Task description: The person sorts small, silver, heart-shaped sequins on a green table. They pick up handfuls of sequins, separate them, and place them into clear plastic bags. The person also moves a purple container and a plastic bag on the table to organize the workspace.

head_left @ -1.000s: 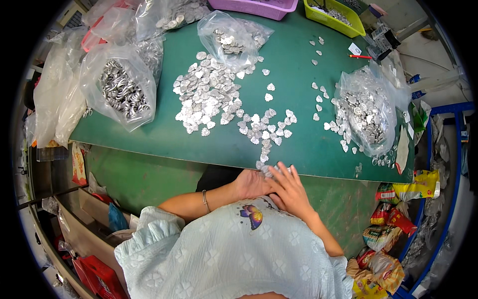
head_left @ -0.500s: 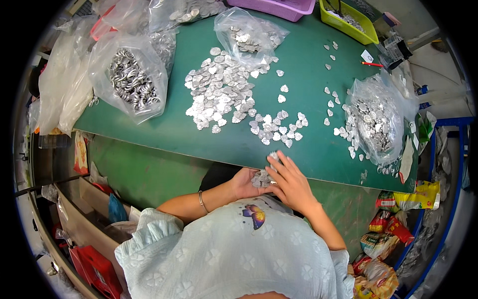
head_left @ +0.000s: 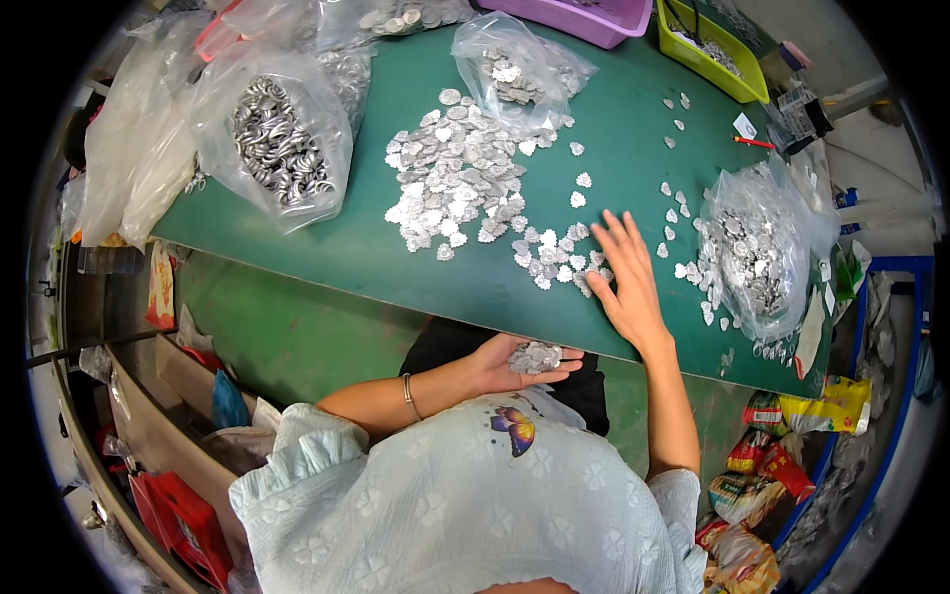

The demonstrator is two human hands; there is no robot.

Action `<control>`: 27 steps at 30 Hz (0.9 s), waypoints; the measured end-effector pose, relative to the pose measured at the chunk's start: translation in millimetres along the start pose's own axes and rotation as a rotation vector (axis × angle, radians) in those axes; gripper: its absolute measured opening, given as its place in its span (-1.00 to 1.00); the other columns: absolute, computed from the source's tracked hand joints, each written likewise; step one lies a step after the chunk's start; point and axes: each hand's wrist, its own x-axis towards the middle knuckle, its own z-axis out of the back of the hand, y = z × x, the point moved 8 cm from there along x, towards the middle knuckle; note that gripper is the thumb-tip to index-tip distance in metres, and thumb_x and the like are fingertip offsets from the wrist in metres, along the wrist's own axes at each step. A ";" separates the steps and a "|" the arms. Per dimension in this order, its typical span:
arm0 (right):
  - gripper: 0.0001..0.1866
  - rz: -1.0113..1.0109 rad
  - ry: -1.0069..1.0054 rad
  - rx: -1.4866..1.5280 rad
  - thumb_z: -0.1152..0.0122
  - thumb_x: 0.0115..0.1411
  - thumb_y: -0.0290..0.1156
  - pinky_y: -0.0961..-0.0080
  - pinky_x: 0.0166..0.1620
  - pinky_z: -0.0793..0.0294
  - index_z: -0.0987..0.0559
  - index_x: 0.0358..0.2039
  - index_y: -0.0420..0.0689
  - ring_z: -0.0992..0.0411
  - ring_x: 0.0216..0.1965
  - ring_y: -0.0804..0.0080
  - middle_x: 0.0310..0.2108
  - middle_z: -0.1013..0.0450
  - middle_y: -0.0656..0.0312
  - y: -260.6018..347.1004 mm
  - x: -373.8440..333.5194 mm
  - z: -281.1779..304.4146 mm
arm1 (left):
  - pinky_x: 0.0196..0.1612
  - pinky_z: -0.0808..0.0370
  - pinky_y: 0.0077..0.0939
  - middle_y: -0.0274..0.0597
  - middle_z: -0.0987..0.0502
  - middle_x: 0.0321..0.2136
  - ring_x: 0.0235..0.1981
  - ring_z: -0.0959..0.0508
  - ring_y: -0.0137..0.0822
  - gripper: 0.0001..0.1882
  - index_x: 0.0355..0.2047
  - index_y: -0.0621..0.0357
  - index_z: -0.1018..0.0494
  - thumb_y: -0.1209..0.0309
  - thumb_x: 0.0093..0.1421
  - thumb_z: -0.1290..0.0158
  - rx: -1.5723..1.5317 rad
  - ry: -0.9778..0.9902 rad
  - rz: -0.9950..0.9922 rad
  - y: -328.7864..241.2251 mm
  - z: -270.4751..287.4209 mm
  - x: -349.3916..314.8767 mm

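My left hand [head_left: 492,366] lies palm up just below the table's near edge, with a small heap of silver leaf-shaped metal pieces [head_left: 535,357] on its palm and fingers. Over the green table [head_left: 396,272] my right hand [head_left: 634,289] is spread, palm down and fingers apart. Its thumb and fingers are at the right end of a loose cluster of similar pieces [head_left: 547,257]; whether any lies under them is hidden. Left of that cluster is a large pile of the same silver pieces [head_left: 455,178].
A clear bag of silver rings [head_left: 282,148] stands at left, and a bag of flat pieces [head_left: 520,79] at the back. On the right sits another full bag [head_left: 757,247]. Purple [head_left: 604,30] and yellow-green baskets [head_left: 732,74] line the far edge. Colourful packets [head_left: 762,445] are at lower right.
My right hand has moved from above my left palm, up and right to the loose cluster, its fingers spreading. The left hand now shows its heap uncovered. The view has shifted slightly.
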 end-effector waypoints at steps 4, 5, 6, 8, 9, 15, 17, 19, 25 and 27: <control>-0.40 0.010 0.145 -0.048 -0.17 0.11 -0.32 0.05 0.29 0.04 -0.28 0.15 -0.20 0.07 0.31 -0.02 0.26 -0.08 0.08 3.9 -11.9 -18.1 | 0.19 -0.28 -0.07 0.21 -0.26 0.13 0.16 -0.29 0.08 -0.50 0.12 0.37 -0.22 0.21 0.32 0.23 -0.059 0.119 0.039 1.7 -7.4 0.0; -0.40 0.007 0.176 -0.037 -0.16 0.11 -0.32 0.04 0.30 0.05 -0.27 0.16 -0.21 0.08 0.32 -0.02 0.26 -0.08 0.07 10.0 -19.8 -19.0 | 0.21 -0.25 -0.04 0.22 -0.24 0.14 0.18 -0.27 0.08 -0.48 0.12 0.37 -0.22 0.19 0.33 0.25 -0.075 0.140 0.042 3.0 -8.8 0.2; -0.39 -0.005 0.205 -0.033 -0.18 0.10 -0.32 0.04 0.30 0.06 -0.27 0.15 -0.22 0.09 0.32 -0.03 0.27 -0.07 0.07 14.8 -28.3 -20.6 | 0.20 -0.26 -0.01 0.20 -0.25 0.14 0.18 -0.27 0.08 -0.48 0.12 0.36 -0.21 0.18 0.33 0.26 -0.082 0.107 0.037 2.9 -9.0 0.2; -0.36 -0.005 0.245 -0.008 -0.20 0.07 -0.32 0.03 0.30 0.05 -0.26 0.15 -0.22 0.09 0.32 -0.03 0.27 -0.07 0.08 28.9 -44.3 -22.7 | 0.19 -0.26 0.03 0.17 -0.26 0.14 0.17 -0.28 0.07 -0.47 0.13 0.34 -0.21 0.15 0.34 0.27 -0.096 0.043 0.017 2.2 -11.6 -3.6; -0.35 -0.009 0.261 0.007 -0.21 0.06 -0.33 0.03 0.30 0.05 -0.26 0.15 -0.21 0.09 0.32 -0.04 0.27 -0.07 0.08 35.1 -52.5 -24.6 | 0.18 -0.27 0.05 0.14 -0.28 0.12 0.16 -0.30 0.05 -0.48 0.12 0.32 -0.21 0.14 0.34 0.27 -0.088 -0.004 -0.005 1.4 -10.3 -4.2; -0.43 0.129 0.253 0.215 -0.33 -0.10 -0.44 0.04 0.24 -0.11 -0.43 -0.01 -0.22 -0.08 0.26 -0.03 0.17 -0.23 0.06 70.4 -89.0 -35.7 | 0.16 -0.31 0.05 -0.01 -0.36 0.06 0.08 -0.39 -0.09 -0.53 0.10 0.17 -0.26 0.12 0.34 0.27 -0.115 -0.036 -0.022 5.1 21.2 6.8; -0.46 0.204 0.180 0.416 -0.32 -0.12 -0.54 0.04 0.22 -0.14 -0.46 -0.04 -0.22 -0.14 0.23 -0.08 0.12 -0.29 0.03 72.8 -94.2 -35.0 | 0.15 -0.32 0.04 -0.04 -0.37 0.05 0.07 -0.40 -0.11 -0.55 0.09 0.14 -0.28 0.11 0.34 0.26 -0.039 -0.026 -0.023 5.2 29.1 13.1; -0.54 0.165 0.044 0.324 -0.28 -0.08 -0.55 0.09 0.19 -0.20 -0.48 -0.09 -0.26 -0.19 0.20 -0.05 0.09 -0.32 0.02 66.1 -75.0 -20.1 | 0.15 -0.33 0.04 -0.04 -0.37 0.05 0.08 -0.40 -0.11 -0.55 0.08 0.13 -0.28 0.11 0.34 0.26 -0.004 -0.109 -0.066 1.5 9.6 3.9; -0.44 0.044 0.090 0.045 -0.23 0.03 -0.41 0.12 0.24 -0.10 -0.36 0.07 -0.24 -0.06 0.27 0.03 0.22 -0.16 0.06 47.1 -22.4 -29.8 | 0.14 -0.34 0.05 -0.03 -0.37 0.05 0.05 -0.42 -0.10 -0.58 0.07 0.11 -0.29 0.14 0.34 0.23 -0.019 -0.134 -0.006 0.7 -1.1 0.2; -0.40 0.048 0.162 0.019 -0.24 0.03 -0.36 0.13 0.26 -0.07 -0.34 0.10 -0.22 -0.03 0.29 0.05 0.24 -0.12 0.07 48.9 -31.4 -36.2 | 0.13 -0.34 0.06 -0.04 -0.37 0.04 0.05 -0.42 -0.10 -0.59 0.06 0.12 -0.29 0.15 0.33 0.22 -0.027 -0.142 -0.028 0.1 3.3 -0.4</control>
